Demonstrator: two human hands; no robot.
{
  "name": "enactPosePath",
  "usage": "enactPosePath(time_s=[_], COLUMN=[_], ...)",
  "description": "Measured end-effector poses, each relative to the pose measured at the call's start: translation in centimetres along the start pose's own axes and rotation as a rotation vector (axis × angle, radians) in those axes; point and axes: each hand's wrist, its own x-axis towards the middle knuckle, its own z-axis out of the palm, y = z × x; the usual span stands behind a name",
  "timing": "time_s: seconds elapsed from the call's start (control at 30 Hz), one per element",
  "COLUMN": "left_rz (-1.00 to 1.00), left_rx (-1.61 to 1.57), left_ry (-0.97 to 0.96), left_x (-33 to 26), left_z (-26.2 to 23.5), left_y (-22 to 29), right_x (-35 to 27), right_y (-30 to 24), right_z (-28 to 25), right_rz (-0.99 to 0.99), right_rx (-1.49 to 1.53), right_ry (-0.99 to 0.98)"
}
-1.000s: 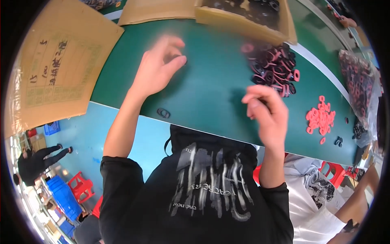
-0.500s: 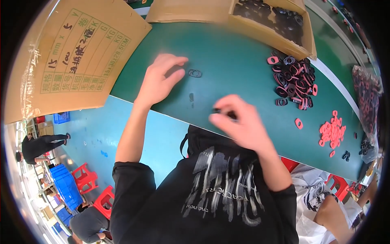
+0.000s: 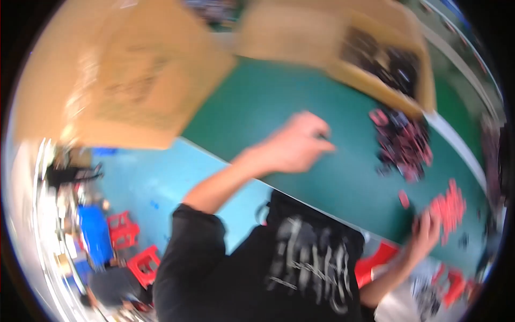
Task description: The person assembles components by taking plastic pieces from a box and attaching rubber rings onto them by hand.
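My left hand (image 3: 299,143) is over the green table, fingers curled toward the thumb. A small dark piece (image 3: 321,136) shows between its fingertips, too blurred to make out its shape. My right hand (image 3: 425,232) is at the near-left edge of a pile of pink oval rings (image 3: 449,208). Its fingers point into the pile and are smeared, so whether they grip a ring is unclear. One pink ring (image 3: 403,199) lies apart from the pile. Farther back is a heap of black and pink ring-shaped parts (image 3: 403,144).
An open cardboard box (image 3: 429,80) of black parts stands at the back right. A large carton (image 3: 134,80) fills the left side. Beyond the right edge of the pink pile lie a few dark parts (image 3: 463,240). Red stools (image 3: 144,266) stand on the blue floor.
My right hand has swung right, to the pink rings. My left hand has moved right and nearer, its fingers now closed. The black oval part that lay beside it no longer shows. The view has shifted.
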Motion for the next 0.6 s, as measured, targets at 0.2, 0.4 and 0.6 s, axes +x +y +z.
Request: enactPosePath(time_s=[0.2, 0.4, 0.6], left_rz=[-0.352, -0.336, -0.227], left_rx=[0.131, 0.146, 0.129], left_ry=[0.211, 0.207, 0.194], left_x=[0.9, 2.0, 2.1], left_z=[3.8, 6.7, 5.6], left_y=[4.8, 5.6, 5.0], right_x=[1.1, 1.3, 1.5], right_y=[2.4, -3.3, -3.5], right_z=[-1.0, 3.0, 4.2], right_rz=[-0.116, -0.303, -0.43], right_rx=[-0.122, -0.552, -0.771], right_ry=[0.01, -0.322, -0.344])
